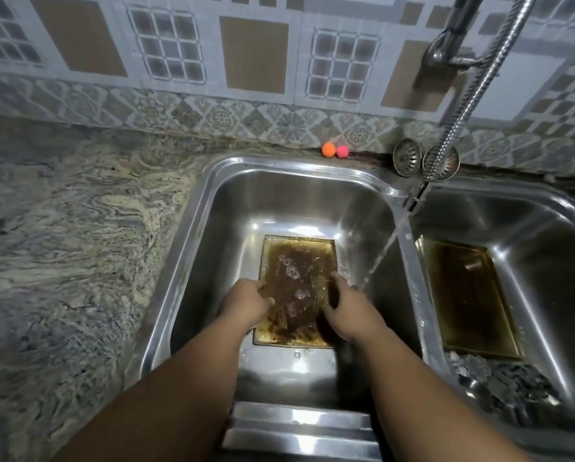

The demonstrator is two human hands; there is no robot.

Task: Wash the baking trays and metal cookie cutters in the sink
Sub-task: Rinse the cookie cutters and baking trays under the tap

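Baking tray (301, 261): between your hands.
Left hand (246, 303): grips 9 o'clock edge.
Right hand (346, 310): grips 3 o'clock.

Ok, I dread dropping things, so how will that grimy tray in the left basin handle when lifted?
Probably stiff: the tray looks like flat rimmed metal. Likely slippery, since brown greasy water coats it. That water may slosh out if tipped.
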